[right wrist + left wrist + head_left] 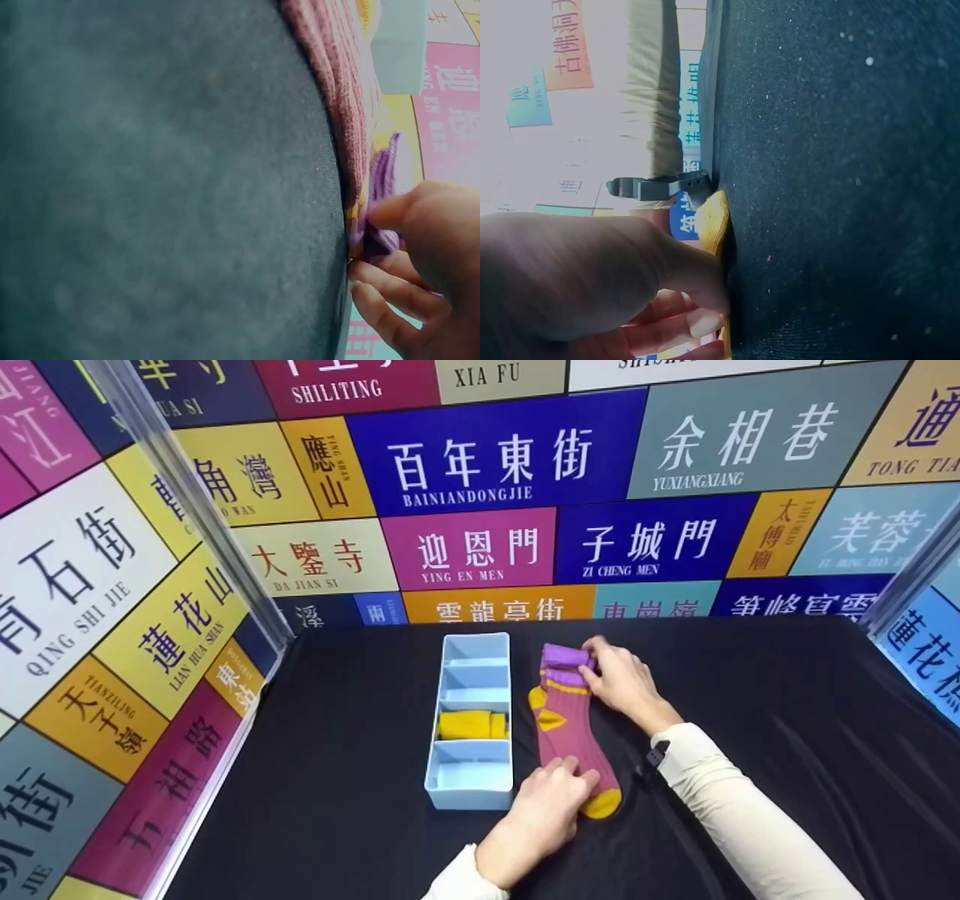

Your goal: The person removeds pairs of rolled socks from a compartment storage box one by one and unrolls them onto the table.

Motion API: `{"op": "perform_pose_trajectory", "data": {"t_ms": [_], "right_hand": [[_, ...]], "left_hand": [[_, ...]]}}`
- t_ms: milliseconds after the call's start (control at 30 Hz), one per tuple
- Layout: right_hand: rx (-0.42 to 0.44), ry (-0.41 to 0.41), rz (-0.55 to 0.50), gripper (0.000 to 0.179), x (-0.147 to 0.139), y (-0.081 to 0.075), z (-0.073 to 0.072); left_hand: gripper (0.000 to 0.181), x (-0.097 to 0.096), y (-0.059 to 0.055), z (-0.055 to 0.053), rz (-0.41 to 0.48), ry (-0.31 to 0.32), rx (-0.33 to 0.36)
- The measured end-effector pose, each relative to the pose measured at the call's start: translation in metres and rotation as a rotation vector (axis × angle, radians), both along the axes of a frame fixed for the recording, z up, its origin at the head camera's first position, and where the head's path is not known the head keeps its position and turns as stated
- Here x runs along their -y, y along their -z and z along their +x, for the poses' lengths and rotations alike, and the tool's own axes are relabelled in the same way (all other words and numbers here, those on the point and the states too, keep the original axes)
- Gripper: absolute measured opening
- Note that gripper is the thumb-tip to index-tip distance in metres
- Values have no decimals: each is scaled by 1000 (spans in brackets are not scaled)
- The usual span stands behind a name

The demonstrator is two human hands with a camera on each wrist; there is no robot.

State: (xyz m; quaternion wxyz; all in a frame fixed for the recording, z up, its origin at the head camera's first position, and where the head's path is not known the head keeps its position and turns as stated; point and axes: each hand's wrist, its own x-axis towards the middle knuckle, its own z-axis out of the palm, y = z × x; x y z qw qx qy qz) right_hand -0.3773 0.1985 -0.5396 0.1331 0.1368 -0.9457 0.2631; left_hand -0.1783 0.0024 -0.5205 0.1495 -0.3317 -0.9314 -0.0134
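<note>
A pair of pink socks (574, 735) with yellow heels and toes and purple cuffs lies flat on the black cloth, one sock over the other. At the far end, my right hand (626, 679) pinches the folded purple cuff (384, 176) between thumb and fingers. Near the yellow toe (602, 804), my left hand (547, 806) rests on the socks with loosely bent fingers. In the left wrist view, the thumb lies beside the yellow fabric (714, 217). Left of the socks stands a light blue divided box (469, 776), with a folded yellow sock bundle (471, 725) in one compartment.
Black cloth (337, 780) covers the table. Panels with colourful street-name signs (487, 457) rise at the back and both sides, with a clear corner post (202, 502) at the left. A dark band (655, 756) sits on my right wrist.
</note>
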Motion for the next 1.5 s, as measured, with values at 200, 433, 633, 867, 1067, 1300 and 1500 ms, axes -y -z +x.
{"op": "perform_pose_trajectory", "data": {"t_ms": [200, 433, 633, 867, 1067, 1300, 1500], "right_hand": [[-31, 73, -77, 17, -4, 4, 1], [33, 43, -22, 31, -5, 7, 2], [126, 75, 19, 47, -5, 7, 5], [204, 160, -91, 39, -5, 5, 5], [207, 89, -101, 26, -10, 3, 3], [162, 75, -117, 21, -23, 1, 6], [173, 117, -97, 22, -41, 1, 7]], "left_hand": [[31, 0, 2, 0, 3, 4, -28], [31, 0, 2, 0, 8, 2, -31], [31, -1, 2, -1, 4, 2, -30], [32, -1, 2, -1, -11, 10, -24], [32, -1, 3, -1, -15, 5, -30], [32, -2, 4, 0, -12, 1, -53], [33, -2, 3, 0, -20, -1, -29]]}}
